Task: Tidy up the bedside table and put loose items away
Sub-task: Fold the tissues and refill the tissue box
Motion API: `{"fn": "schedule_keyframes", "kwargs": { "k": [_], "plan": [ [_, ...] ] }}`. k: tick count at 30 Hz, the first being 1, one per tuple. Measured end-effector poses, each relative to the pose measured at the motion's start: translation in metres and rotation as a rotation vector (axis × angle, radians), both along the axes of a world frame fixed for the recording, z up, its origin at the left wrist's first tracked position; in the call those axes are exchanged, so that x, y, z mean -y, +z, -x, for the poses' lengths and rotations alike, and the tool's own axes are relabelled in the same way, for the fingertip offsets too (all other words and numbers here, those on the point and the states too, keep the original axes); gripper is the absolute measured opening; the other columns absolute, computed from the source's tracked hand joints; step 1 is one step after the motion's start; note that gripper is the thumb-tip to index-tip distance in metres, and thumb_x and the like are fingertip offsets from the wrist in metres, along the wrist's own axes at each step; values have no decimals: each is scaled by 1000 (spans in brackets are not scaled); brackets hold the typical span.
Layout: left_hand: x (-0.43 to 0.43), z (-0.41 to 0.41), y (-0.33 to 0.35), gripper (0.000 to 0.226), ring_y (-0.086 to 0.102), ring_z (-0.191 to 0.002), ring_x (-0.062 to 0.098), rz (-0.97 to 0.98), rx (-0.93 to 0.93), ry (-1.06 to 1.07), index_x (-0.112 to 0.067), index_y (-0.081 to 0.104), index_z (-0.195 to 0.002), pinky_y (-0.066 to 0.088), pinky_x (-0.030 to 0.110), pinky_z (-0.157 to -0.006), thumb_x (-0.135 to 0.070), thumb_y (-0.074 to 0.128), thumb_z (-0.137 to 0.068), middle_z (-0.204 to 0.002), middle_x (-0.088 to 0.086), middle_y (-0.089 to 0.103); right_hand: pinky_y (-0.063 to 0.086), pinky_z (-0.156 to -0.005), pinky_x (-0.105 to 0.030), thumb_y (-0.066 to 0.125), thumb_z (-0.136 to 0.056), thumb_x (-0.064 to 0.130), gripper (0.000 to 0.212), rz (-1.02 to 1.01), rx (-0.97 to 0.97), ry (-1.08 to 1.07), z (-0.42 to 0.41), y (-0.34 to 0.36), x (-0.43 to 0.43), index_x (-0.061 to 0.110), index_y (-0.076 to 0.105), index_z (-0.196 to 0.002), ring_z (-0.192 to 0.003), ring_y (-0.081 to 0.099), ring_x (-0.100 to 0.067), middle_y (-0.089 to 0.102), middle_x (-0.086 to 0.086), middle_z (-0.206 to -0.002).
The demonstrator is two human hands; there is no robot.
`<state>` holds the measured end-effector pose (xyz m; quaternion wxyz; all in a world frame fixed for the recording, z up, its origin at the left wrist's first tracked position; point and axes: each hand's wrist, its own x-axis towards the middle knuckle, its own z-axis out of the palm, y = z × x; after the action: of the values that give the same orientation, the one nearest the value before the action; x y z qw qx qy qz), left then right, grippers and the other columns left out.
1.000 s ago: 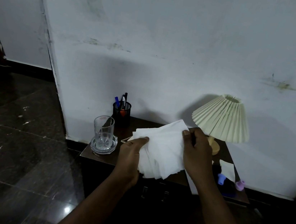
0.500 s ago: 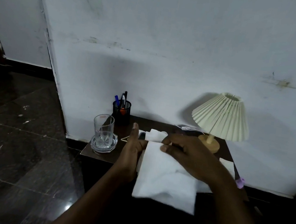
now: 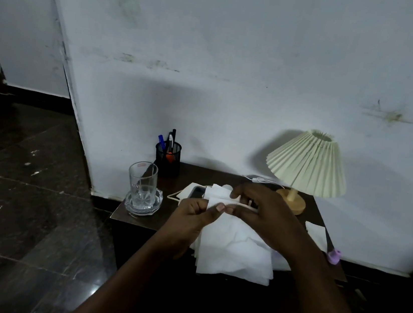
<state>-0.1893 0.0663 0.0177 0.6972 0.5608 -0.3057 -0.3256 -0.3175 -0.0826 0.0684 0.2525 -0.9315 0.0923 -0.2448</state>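
Glass [image 3: 141, 188] sat left of the tissue stack [image 3: 236, 252], which hung over the bedside table [image 3: 165, 219] front edge. Left hand [image 3: 185, 226] pinched its top-left edge, right hand [image 3: 264, 214] clamped the top fold; long axis ran toward the person. Lamp [image 3: 306, 164] stood right.

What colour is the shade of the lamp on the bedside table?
The lamp shade is pale cream-yellow and pleated, shown clearly in the head view.

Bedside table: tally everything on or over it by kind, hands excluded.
Lamp: 1
Pen holder: 1
Glass: 1
Glass dish: 1
Phone: 1
Tissue stack: 1
Loose tissue: 1
Purple item: 1
Total: 8
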Motion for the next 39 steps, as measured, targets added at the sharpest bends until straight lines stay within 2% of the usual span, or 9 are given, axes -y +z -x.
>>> {"fn": "schedule_keyframes", "kwargs": {
  "k": [4,7,11,16,20,26,32,36,39],
  "plan": [
    [-3,-3,1,39,72,-95,42,-3,-65,-26,8,73,-105,57,49,-84,-29,66,-95,-104,29,74,37,-84,-7,81,-85,39,26,-19,-29,14,-1,-4,4,30,72,-107,-106,55,-1,61,12,-107],
    [-3,-3,1,36,70,-103,50,-4,-45,-36,7,74,-105,55,59,-90,-27,66,-96,-104,28,74,36,-91,-15,80,-84,42,26,0,-43,21,0,-6,6,33,72,-107,-112,50,1,61,14,-109],
    [-3,-3,0,39,73,-88,34,4,13,-23,7,73,-103,60,41,-73,-30,66,-93,-100,27,75,38,-100,-31,72,-81,64,45,19,-81,-48,1,-9,10,45,63,-121,-121,47,-4,56,25,-121],
    [0,-6,-3,31,70,-114,31,103,70,-18,-15,64,-132,59,44,-94,-7,58,-102,-123,8,74,52,-88,-17,80,-86,41,53,-573,-27,-145,-1,-9,5,39,56,-133,-113,61,3,65,17,-124],
    [7,-6,-4,70,71,-112,14,129,25,69,-37,30,-156,59,28,-85,-3,57,-102,-124,-9,73,58,-95,-38,74,-90,28,34,-980,-17,-24,3,-13,9,17,71,-122,-111,72,-20,75,-6,-121],
    [10,-13,-8,43,67,-120,34,102,-173,119,-12,49,-146,55,53,-100,-16,57,-104,-134,14,68,58,-93,-43,72,-87,8,34,-1341,19,-7,1,-10,6,3,70,-121,-105,73,-32,75,-18,-116],
    [5,-9,0,32,73,-107,32,87,-289,123,-8,60,-130,61,47,-83,-25,56,-104,-119,12,75,59,-62,-33,74,-85,-1,17,-1268,19,-187,-8,-15,2,1,75,-101,-73,75,-27,78,-19,-96],
    [1,-12,3,29,76,-99,29,45,-300,-1,-2,64,-125,62,38,-73,-4,64,-96,-116,15,76,58,-59,-29,70,-89,-1,21,-1244,161,-171,-15,-21,2,6,73,-108,-75,76,-22,78,-14,-96],
    [-3,-14,4,31,76,-97,29,15,-268,-57,-1,66,-124,62,36,-74,4,63,-94,-116,17,76,60,-75,-35,73,-89,5,32,-1324,135,-81,-13,-23,5,9,71,-120,-97,75,-29,76,-16,-115]
  ]
}}
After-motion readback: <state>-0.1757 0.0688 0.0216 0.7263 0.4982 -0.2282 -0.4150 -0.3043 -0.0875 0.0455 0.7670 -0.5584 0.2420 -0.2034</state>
